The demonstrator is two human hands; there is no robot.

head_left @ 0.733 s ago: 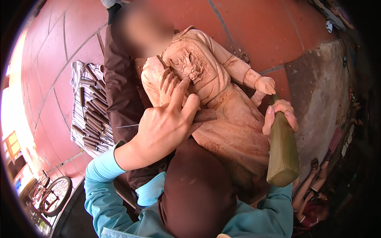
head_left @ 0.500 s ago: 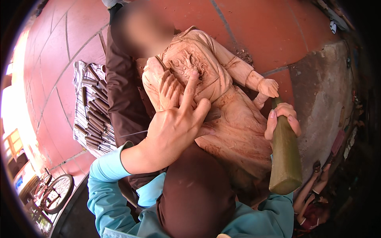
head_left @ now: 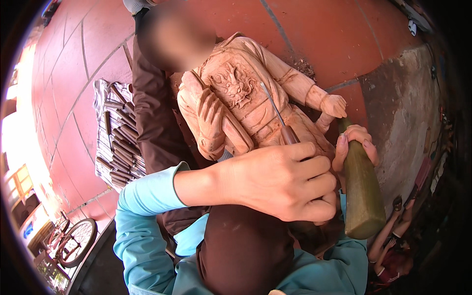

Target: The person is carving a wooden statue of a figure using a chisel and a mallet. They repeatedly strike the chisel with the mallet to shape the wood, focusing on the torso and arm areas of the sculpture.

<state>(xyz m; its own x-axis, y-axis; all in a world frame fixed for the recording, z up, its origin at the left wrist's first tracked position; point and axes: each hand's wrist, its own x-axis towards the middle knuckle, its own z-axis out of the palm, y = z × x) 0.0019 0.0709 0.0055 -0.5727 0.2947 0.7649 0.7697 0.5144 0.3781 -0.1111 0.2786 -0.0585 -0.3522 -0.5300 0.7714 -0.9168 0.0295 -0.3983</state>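
A carved wooden statue of a robed figure lies below me, its head end away from me and blurred. A raised dragon-head relief decorates its chest. My left hand is closed around the brown wooden handle of a chisel, above the statue's lower robe. The chisel's thin metal blade points up and left over the torso, beside the relief; whether its tip touches the wood I cannot tell. My right hand grips the narrow end of a greenish-brown wooden mallet, whose thick end hangs toward me.
On the left, several dark-handled carving tools lie on a striped cloth. My brown-clad knee rises at the near middle. A bicycle stands at the lower left. Another person's legs show at the far right, near wood chips farther off.
My left hand has moved right and down from the statue's chest, its pointing index finger now curled in. The chisel blade has swung from leftward to pointing up over the torso. The mallet has shifted slightly right.
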